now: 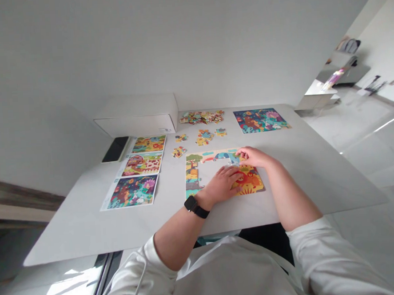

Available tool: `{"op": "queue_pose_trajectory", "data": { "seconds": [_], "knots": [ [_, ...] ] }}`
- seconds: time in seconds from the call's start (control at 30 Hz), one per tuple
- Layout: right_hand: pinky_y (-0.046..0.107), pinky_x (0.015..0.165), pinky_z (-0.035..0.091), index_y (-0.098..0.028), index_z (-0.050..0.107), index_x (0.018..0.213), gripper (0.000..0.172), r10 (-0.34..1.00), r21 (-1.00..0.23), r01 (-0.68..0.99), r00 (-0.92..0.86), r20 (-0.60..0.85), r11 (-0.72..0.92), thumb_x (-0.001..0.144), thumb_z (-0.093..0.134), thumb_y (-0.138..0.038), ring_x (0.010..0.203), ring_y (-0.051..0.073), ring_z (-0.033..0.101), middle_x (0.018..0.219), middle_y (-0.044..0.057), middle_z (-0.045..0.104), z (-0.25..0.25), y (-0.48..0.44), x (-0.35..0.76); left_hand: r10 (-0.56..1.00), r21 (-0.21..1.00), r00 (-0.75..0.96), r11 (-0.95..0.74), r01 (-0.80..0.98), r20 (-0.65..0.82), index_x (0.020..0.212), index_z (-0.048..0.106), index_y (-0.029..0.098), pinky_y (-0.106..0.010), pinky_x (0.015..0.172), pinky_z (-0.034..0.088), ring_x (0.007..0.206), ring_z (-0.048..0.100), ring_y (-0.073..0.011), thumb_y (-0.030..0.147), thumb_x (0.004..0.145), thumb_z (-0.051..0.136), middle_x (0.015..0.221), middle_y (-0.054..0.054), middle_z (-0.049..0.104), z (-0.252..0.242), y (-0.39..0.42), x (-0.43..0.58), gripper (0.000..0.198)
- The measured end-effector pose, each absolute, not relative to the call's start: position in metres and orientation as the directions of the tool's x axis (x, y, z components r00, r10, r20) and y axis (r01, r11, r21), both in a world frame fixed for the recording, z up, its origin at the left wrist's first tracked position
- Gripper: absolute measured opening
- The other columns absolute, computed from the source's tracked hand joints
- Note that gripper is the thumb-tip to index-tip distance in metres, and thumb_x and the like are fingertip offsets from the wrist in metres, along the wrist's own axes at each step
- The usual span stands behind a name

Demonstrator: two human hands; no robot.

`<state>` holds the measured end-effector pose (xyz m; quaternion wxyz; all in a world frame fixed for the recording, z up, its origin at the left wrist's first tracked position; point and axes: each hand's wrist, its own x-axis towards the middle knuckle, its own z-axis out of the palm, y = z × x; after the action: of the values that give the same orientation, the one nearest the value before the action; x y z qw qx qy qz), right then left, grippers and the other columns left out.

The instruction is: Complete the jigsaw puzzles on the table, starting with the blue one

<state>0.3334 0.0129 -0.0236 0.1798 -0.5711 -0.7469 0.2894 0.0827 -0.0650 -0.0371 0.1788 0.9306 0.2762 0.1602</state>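
Note:
A partly joined jigsaw puzzle lies before me, its border pieces framing a bare gap in the middle. My left hand, with a black watch at the wrist, rests flat over the puzzle's lower middle, fingers spread toward the lion part. At the upper right edge of the puzzle is my right hand; its fingers are bent together against the pieces there, and whatever is between them is too small to make out. Loose puzzle pieces lie beyond the puzzle, with a single loose piece nearer its upper left corner.
A heap of puzzle pieces sits by the wall. One finished-looking puzzle lies at the back right. On the left are a sheet of reference pictures, a dark phone and a white box.

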Motion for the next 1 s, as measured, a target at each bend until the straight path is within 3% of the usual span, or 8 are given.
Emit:
{"op": "queue_pose_trajectory", "data": {
  "seconds": [0.33, 0.43, 0.53, 0.63, 0.73, 0.9, 1.0],
  "knots": [
    [0.026, 0.066, 0.049, -0.020, 0.076, 0.105, 0.028, 0.965, -0.700, 0.702, -0.251, -0.074, 0.128, 0.078, 0.074, -0.023, 0.064, 0.014, 0.057, 0.079, -0.002, 0.068, -0.035, 0.019, 0.338, 0.625, 0.522, 0.728, -0.737, 0.429, 0.284, 0.139, 0.072, 0.025, -0.048, 0.121, 0.046, 0.133, 0.064, -0.0287, 0.036, 0.104, 0.059, 0.142, -0.012, 0.071, -0.018, -0.065, 0.077, 0.039],
    [0.027, 0.067, 0.050, -0.021, 0.076, 0.104, 0.023, 0.975, -0.685, 0.718, -0.217, -0.052, 0.123, 0.082, 0.073, -0.028, 0.068, 0.016, 0.062, 0.080, 0.000, 0.071, -0.039, 0.020, 0.340, 0.677, 0.590, 0.651, -0.695, 0.411, 0.343, 0.127, 0.077, 0.025, -0.046, 0.112, 0.051, 0.117, 0.071, -0.0263, 0.032, 0.105, 0.054, 0.124, -0.010, 0.079, -0.013, -0.061, 0.075, 0.032],
    [0.029, 0.072, 0.052, -0.023, 0.078, 0.102, 0.018, 0.984, -0.659, 0.743, -0.175, -0.028, 0.113, 0.087, 0.073, -0.031, 0.076, 0.020, 0.069, 0.088, 0.004, 0.078, -0.041, 0.021, 0.340, 0.799, 0.690, 0.492, -0.572, 0.444, 0.346, 0.104, 0.079, 0.022, -0.038, 0.092, 0.056, 0.095, 0.073, -0.0228, 0.036, 0.106, 0.054, 0.102, -0.008, 0.081, -0.009, -0.058, 0.071, 0.028],
    [0.030, 0.072, 0.052, -0.023, 0.078, 0.102, 0.017, 0.989, -0.618, 0.779, -0.148, -0.013, 0.108, 0.090, 0.071, -0.033, 0.079, 0.021, 0.071, 0.093, 0.005, 0.081, -0.041, 0.020, 0.338, 0.917, 0.774, 0.279, -0.391, 0.498, 0.283, 0.077, 0.068, 0.020, -0.030, 0.069, 0.049, 0.069, 0.064, -0.0176, 0.057, 0.104, 0.058, 0.073, -0.004, 0.071, -0.005, -0.055, 0.065, 0.047],
    [0.030, 0.072, 0.051, -0.025, 0.078, 0.102, 0.016, 0.989, -0.580, 0.806, -0.146, -0.002, 0.118, 0.091, 0.071, -0.034, 0.081, 0.021, 0.072, 0.095, 0.005, 0.082, -0.040, 0.020, 0.336, 0.968, 0.874, 0.109, -0.251, 0.415, 0.226, 0.062, 0.054, 0.021, -0.028, 0.059, 0.042, 0.056, 0.055, -0.0149, 0.072, 0.104, 0.045, 0.056, 0.000, 0.057, -0.001, -0.048, 0.056, 0.067],
    [0.029, 0.073, 0.051, -0.026, 0.077, 0.099, 0.011, 0.982, -0.553, 0.816, -0.187, 0.025, 0.169, 0.094, 0.069, -0.033, 0.080, 0.021, 0.072, 0.092, 0.003, 0.081, -0.035, 0.019, 0.333, 0.980, 0.970, -0.032, -0.187, 0.152, 0.194, 0.068, 0.054, 0.022, -0.025, 0.055, 0.042, 0.049, 0.052, -0.0129, 0.078, 0.102, 0.041, 0.049, 0.004, 0.048, 0.013, -0.022, 0.038, 0.066],
    [0.029, 0.073, 0.050, -0.026, 0.077, 0.099, 0.010, 0.980, -0.540, 0.822, -0.195, 0.034, 0.182, 0.095, 0.069, -0.030, 0.079, 0.020, 0.072, 0.091, 0.003, 0.081, -0.035, 0.019, 0.333, 0.968, 0.962, -0.048, -0.237, 0.132, 0.245, 0.081, 0.061, 0.021, -0.024, 0.052, 0.041, 0.046, 0.051, -0.0123, 0.070, 0.103, 0.047, 0.051, 0.004, 0.052, 0.028, -0.002, 0.021, 0.056]
  ]
}}
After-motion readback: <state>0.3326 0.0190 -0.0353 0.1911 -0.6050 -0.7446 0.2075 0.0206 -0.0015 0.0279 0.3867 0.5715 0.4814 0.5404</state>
